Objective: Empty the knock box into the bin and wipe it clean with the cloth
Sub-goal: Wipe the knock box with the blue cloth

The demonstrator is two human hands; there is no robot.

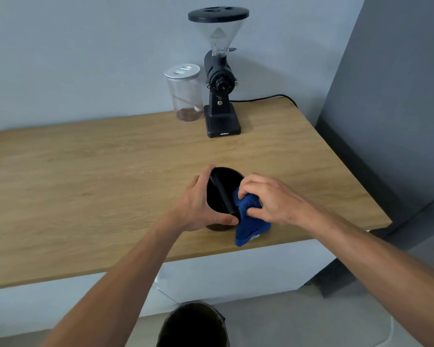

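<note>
The round black knock box point(223, 186) stands on the wooden counter point(110, 184), its knock bar running across the opening. My left hand point(198, 204) grips its left side, fingers over the rim and thumb low on the wall. My right hand point(268, 199) holds a blue cloth point(248, 221), pressing it into the right part of the box; the cloth's tail hangs outside over the counter. The dark bin point(193, 324) sits on the floor below, between my arms.
A black coffee grinder point(221, 96) with a clear hopper stands at the back near the wall, its cable trailing right. A clear jar point(184, 93) with some grounds is beside it on the left. The counter's right edge point(356, 176) is close by.
</note>
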